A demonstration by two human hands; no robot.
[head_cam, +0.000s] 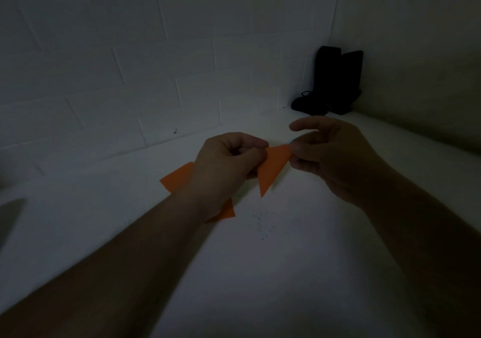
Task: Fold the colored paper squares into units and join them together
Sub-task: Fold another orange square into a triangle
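Both hands are up over the white surface [299, 246] with an orange paper [273, 167] folded to a long triangle between them. The left hand [229, 160] pinches its left edge, fingers curled; the right hand [330, 152] nips the top corner, forefinger lifted. More orange sheets [178, 177] lie flat under the left wrist. The light is dim. I'd line the edges up exactly before pressing, then run a nail down the crease.

**Orange paper held between two hands**

Left hand [229, 166] and right hand [330, 155] pinch a folded orange triangle [273, 168] above the white bench [286, 259]. More orange paper [177, 177] lies under the left wrist. Dark objects [333, 82] stand in the corner.
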